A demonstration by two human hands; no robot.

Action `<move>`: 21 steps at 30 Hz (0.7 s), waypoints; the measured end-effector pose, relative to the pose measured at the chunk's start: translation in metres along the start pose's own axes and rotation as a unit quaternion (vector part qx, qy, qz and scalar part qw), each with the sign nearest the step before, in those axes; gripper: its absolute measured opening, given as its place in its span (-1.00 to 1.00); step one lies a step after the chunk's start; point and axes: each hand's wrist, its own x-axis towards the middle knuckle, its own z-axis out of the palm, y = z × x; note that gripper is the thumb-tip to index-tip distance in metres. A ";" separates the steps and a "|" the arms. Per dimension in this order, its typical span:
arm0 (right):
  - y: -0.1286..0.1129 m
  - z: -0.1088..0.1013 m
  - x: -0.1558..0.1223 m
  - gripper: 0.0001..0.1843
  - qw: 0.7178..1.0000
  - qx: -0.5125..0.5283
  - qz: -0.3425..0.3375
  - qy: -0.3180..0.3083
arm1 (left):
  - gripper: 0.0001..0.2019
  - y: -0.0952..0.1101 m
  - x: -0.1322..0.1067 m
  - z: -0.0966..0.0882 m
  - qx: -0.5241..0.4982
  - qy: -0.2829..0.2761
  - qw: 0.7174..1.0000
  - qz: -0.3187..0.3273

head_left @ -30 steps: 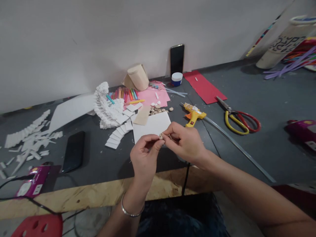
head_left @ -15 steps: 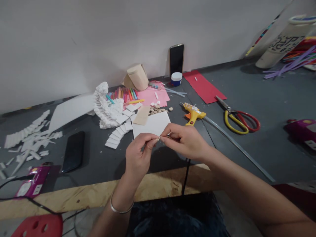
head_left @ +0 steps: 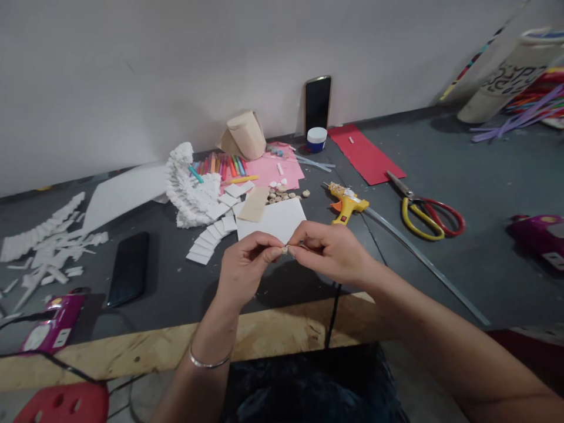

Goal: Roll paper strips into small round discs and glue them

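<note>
Fingertips meet over the desk, where a small beige paper roll (head_left: 284, 249) is pinched between my left hand (head_left: 244, 261) and my right hand (head_left: 328, 249). Both hands are closed, thumb against forefinger, and the roll is partly covered by the fingertips. Just beyond them lies a white sheet (head_left: 282, 220) with a tan paper strip (head_left: 254, 204) on its left corner. Behind the sheet is a pile of small tan rolls (head_left: 278, 195). A yellow glue gun (head_left: 346, 205) rests beyond my right hand.
White card squares (head_left: 207, 242) and a crumpled white paper piece (head_left: 191, 200) lie left. Scissors (head_left: 423, 214), red paper (head_left: 365, 154) and a clear strip (head_left: 432, 270) are right. A dark phone (head_left: 129, 269) lies left; another phone (head_left: 318, 103) leans on the wall behind a jar (head_left: 316, 140).
The small beige roll shows more between the fingertips now. My left hand has shifted slightly left and its wrist has turned a little; my right hand has barely moved.
</note>
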 end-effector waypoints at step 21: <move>0.011 0.007 0.004 -0.76 0.996 -0.073 0.052 0.003 | -0.84 -0.028 0.002 0.002 -0.020 0.020 0.999 -0.034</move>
